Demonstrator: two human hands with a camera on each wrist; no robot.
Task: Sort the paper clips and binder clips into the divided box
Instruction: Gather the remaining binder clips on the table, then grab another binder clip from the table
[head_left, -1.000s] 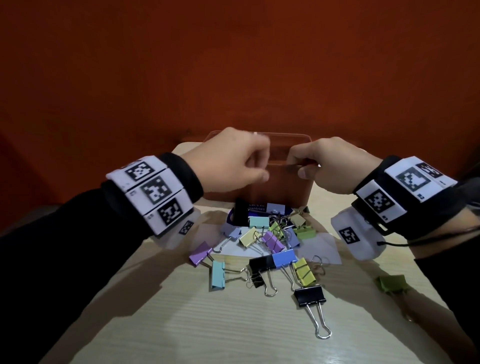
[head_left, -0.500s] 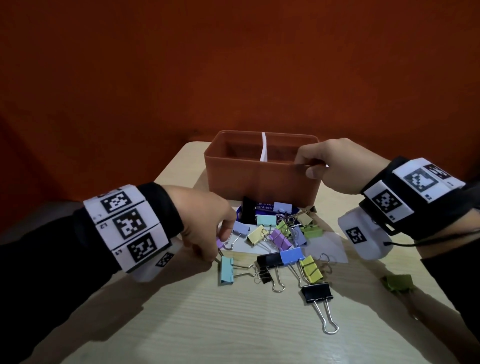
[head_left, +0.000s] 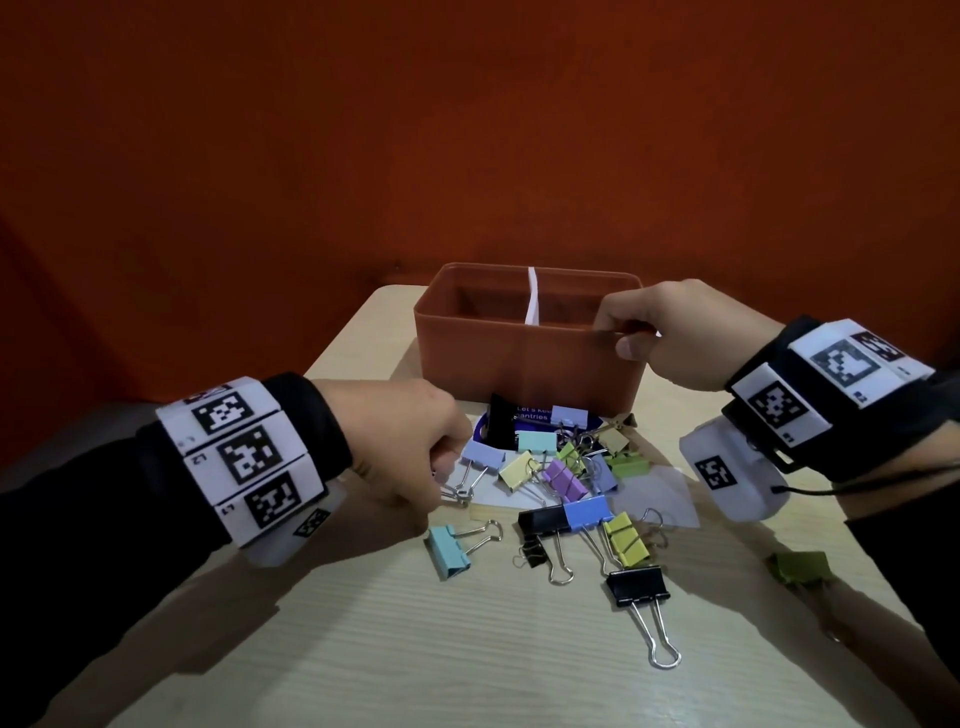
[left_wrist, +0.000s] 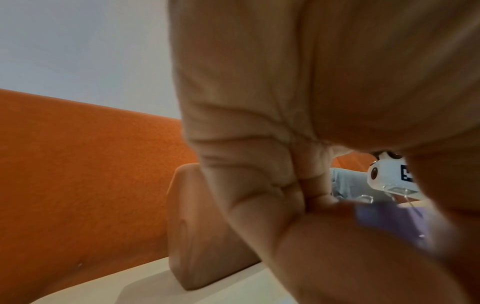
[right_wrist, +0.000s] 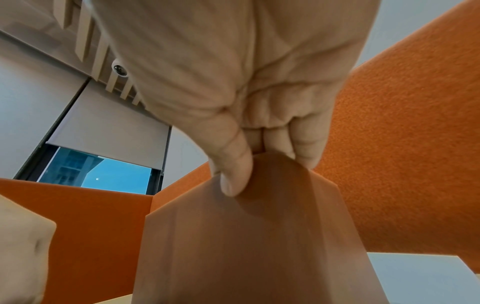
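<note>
The orange-brown divided box (head_left: 519, 364) stands at the table's far side, a white divider (head_left: 531, 301) splitting it in two. My right hand (head_left: 623, 338) pinches its near rim on the right, thumb outside on the wall of the box (right_wrist: 259, 236). A pile of coloured binder clips (head_left: 566, 478) lies in front of the box. My left hand (head_left: 441, 467) is curled at the pile's left edge and pinches a purple binder clip (left_wrist: 389, 222), which is blurred and hidden from the head camera. I cannot make out any paper clips.
A teal clip (head_left: 447, 548) and a large black clip (head_left: 636, 584) lie nearer me. A lone green clip (head_left: 800, 566) sits under my right forearm. White paper (head_left: 660, 493) and a blue printed card (head_left: 530, 413) lie beneath the pile. An orange wall rises behind.
My left hand came down from the box's top to the pile's left edge and closed over the purple clip there. My right hand stayed on the box rim.
</note>
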